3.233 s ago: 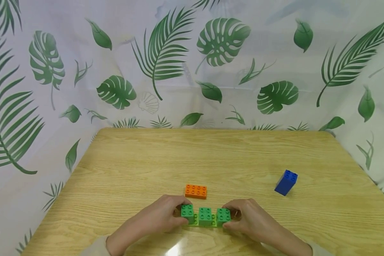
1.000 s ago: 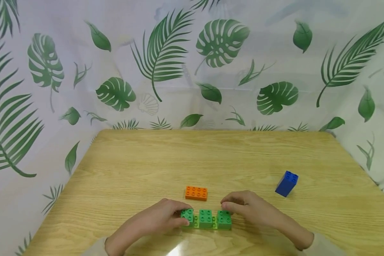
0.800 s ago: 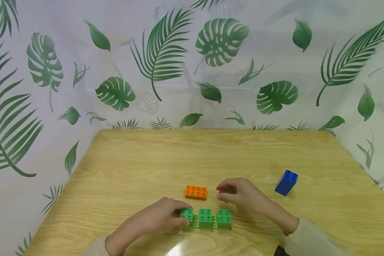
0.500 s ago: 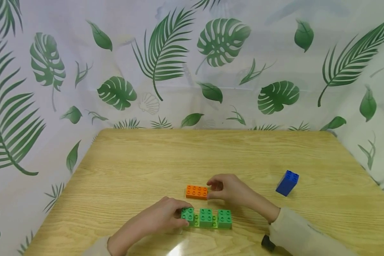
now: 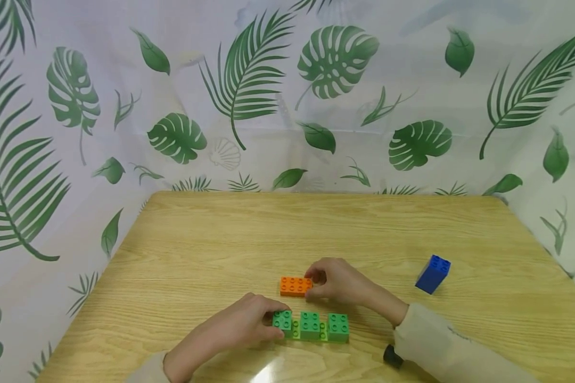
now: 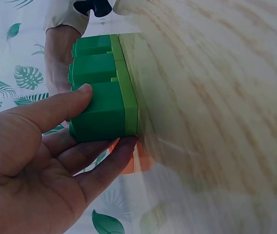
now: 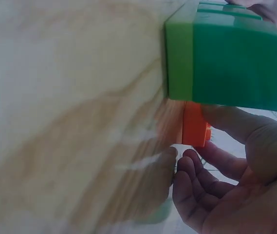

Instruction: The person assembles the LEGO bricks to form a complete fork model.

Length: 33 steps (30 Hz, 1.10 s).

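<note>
Three green building bricks, left (image 5: 282, 323), middle (image 5: 309, 325) and right (image 5: 338, 327), stand spaced in a row on a flat light-green base (image 6: 121, 78) on the table. My left hand (image 5: 250, 321) grips the left-end green brick, thumb on the near side and fingers on the far side. Behind the row lies an orange brick (image 5: 294, 286) with two rows of studs. Its right end is pinched between thumb and index finger of my right hand (image 5: 339, 282). In the right wrist view, the other fingers (image 7: 196, 195) hang loosely curled below the orange brick (image 7: 194, 124).
A tall blue block (image 5: 433, 274) with studs on top stands to the right, beyond my right forearm. The wood-grain table (image 5: 211, 239) ends at a leaf-print cloth (image 5: 263, 154) behind. A black device (image 5: 392, 356) sits under my right wrist.
My right hand has let go of the right-end green brick, moved away and to the left, and taken the orange brick's right end. My left hand stays on its green brick.
</note>
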{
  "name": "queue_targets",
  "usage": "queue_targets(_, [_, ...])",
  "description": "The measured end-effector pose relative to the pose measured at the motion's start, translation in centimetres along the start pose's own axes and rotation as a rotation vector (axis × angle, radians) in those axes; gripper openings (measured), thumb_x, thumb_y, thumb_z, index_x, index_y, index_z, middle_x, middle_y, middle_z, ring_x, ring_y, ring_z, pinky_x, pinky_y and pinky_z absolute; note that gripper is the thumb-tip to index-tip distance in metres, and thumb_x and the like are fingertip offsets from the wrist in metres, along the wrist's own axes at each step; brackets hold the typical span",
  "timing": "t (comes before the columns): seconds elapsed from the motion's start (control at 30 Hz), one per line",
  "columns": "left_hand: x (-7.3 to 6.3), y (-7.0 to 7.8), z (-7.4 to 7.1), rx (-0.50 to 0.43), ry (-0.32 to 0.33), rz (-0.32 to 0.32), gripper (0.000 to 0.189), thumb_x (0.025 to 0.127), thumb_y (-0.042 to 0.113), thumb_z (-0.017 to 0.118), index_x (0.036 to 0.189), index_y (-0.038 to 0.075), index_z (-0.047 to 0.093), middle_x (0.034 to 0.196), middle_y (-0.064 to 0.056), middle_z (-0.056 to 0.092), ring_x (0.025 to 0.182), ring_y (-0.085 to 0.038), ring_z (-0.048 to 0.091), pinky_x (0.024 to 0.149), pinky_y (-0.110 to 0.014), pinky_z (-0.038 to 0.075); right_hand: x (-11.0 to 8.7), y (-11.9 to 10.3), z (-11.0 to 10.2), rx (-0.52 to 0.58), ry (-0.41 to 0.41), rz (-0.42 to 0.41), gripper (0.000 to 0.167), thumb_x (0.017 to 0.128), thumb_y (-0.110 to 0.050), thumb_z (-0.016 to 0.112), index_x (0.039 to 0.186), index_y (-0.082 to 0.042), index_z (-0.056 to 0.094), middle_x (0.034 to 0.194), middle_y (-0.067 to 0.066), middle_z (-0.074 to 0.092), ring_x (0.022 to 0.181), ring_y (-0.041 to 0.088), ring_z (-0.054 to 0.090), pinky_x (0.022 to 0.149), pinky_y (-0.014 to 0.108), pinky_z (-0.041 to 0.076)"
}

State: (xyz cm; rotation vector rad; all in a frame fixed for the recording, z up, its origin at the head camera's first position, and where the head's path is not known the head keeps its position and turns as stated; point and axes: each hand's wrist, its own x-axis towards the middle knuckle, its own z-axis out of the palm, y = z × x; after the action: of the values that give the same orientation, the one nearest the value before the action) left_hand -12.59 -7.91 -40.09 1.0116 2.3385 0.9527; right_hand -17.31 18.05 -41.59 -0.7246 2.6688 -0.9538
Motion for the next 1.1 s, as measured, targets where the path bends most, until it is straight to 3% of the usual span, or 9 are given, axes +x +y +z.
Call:
queue_targets(0.13, [0.0,0.0,0.0,-0.005,0.002,-0.009,0.014,0.092,0.011,0.079,0.102,0.014,0.072,0.068,0.012,0.049,0.061,0.0,0.042,0.057,-0.018,0.034,0.2,0.4,-0.3,-0.012,0.018,0.037,0.034,0.087,-0.022,0.086,0.111,0.0,0.075,0.096,0.001,0.07,0.083,0.01,0.06,0.075,0.031,0.053])
queue_targets(0.3, [0.0,0.1,-0.1,-0.014,0.011,-0.02,0.031,0.091,0.011,0.08,0.12,0.006,0.073,0.074,0.012,0.056,0.064,-0.001,0.045,0.059,-0.019,0.04,0.7,1.7,-1.1,0.003,0.042,0.106,0.037,0.088,-0.021,0.084,0.115,0.002,0.074,0.101,0.004,0.071,0.087,0.013,0.063,0.08,0.036,0.055])
queue_targets(0.47, [0.0,0.1,0.0,-0.021,0.009,-0.025,0.031,0.091,0.011,0.08,0.121,0.006,0.073,0.075,0.012,0.057,0.064,0.0,0.046,0.059,-0.019,0.04,1.3,3.0,-1.8,0.001,0.055,0.146,0.037,0.091,-0.019,0.081,0.119,0.004,0.072,0.103,0.006,0.072,0.09,0.015,0.064,0.082,0.038,0.056])
queue_targets(0.87, [0.0,0.0,0.2,-0.023,0.01,-0.033,0.03,0.092,0.011,0.08,0.121,0.006,0.073,0.079,0.013,0.06,0.066,0.001,0.048,0.061,-0.019,0.044,1.6,3.8,-2.7,-0.027,0.081,0.109,0.045,0.091,-0.017,0.08,0.124,0.01,0.067,0.099,0.008,0.07,0.088,0.018,0.063,0.081,0.04,0.055])
queue_targets(1.1, [0.0,0.2,0.5,0.026,0.035,-0.038,0.027,0.091,0.011,0.08,0.117,0.008,0.073,0.082,0.012,0.062,0.068,0.001,0.05,0.065,-0.02,0.046,-1.4,1.6,-3.2,-0.002,0.11,0.053,0.042,0.1,-0.028,0.072,0.125,0.005,0.068,0.099,0.003,0.069,0.086,0.015,0.061,0.075,0.035,0.054])
